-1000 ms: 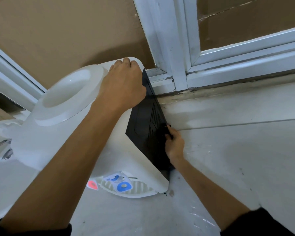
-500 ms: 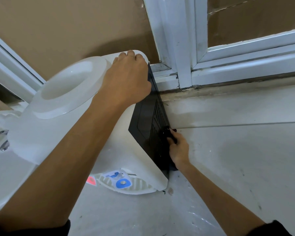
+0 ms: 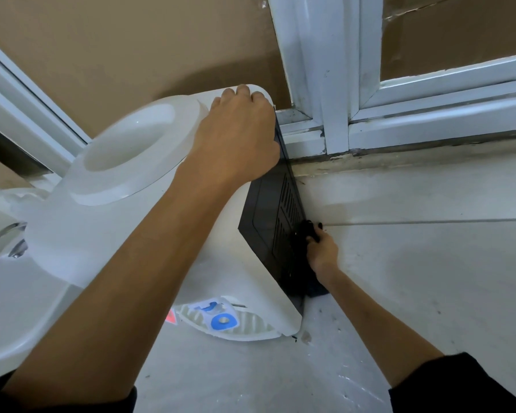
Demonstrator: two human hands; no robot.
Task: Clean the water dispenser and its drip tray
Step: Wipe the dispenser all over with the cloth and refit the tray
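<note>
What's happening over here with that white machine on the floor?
A person is handling a white water dispenser that stands on the floor by a window frame. The left hand grips its top rear corner, apparently steadying it. The right hand reaches behind to the black back panel and is closed on a small black part there. The drip tray sits at the front, untouched.

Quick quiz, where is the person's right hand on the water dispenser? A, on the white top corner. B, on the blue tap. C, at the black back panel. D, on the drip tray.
C: the right hand grips something dark at the black back panel, while the left hand holds the dispenser's top corner.
</note>
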